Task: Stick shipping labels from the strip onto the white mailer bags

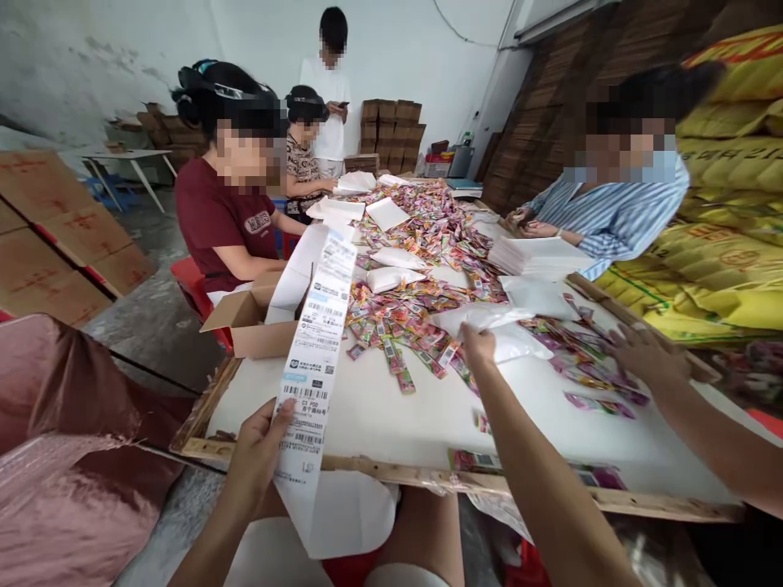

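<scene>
A pink sheet (67, 440) is lying crumpled at the far left, beside the table (391, 416). The left hand (260, 448) is pinching a long label strip (315, 350) between thumb and fingers, holding it up over the table's near edge. Past the strip, an open box (248, 322) is sitting by a seated person (229, 212). The right hand (478, 344) is reaching onto a white bag (489, 322) amid the sachets (422, 269); whether it is gripping cannot be told. Another person's open hand (645, 355) is hovering over sachets at the right.
</scene>
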A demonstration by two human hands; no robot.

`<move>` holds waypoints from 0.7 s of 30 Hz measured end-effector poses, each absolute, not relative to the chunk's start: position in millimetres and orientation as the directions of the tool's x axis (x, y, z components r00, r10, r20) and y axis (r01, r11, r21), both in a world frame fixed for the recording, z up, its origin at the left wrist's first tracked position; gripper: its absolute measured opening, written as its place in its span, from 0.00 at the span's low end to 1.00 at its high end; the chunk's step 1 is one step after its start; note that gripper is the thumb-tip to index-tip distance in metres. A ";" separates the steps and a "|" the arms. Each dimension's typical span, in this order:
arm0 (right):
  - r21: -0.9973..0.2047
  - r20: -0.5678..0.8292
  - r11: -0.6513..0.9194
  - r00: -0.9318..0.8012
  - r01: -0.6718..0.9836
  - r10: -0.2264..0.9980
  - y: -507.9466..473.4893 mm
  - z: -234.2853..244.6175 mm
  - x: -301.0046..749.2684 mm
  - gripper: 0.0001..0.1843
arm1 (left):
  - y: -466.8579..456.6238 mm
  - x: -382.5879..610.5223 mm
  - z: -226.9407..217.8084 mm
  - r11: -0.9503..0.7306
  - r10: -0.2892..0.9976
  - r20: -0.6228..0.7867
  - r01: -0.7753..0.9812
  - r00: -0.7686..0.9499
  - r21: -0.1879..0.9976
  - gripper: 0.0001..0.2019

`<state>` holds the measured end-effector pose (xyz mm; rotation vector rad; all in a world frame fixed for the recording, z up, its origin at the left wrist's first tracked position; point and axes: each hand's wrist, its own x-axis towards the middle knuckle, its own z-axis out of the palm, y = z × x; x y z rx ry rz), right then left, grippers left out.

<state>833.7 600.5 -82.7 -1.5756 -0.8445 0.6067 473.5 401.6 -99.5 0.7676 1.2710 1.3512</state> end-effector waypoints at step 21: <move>-0.674 0.467 0.653 -0.484 0.347 0.740 403.2 -80.1 637.0 0.27 | 331.0 450.6 -138.2 -0.024 0.919 -0.014 -0.091 -0.394 0.996 0.19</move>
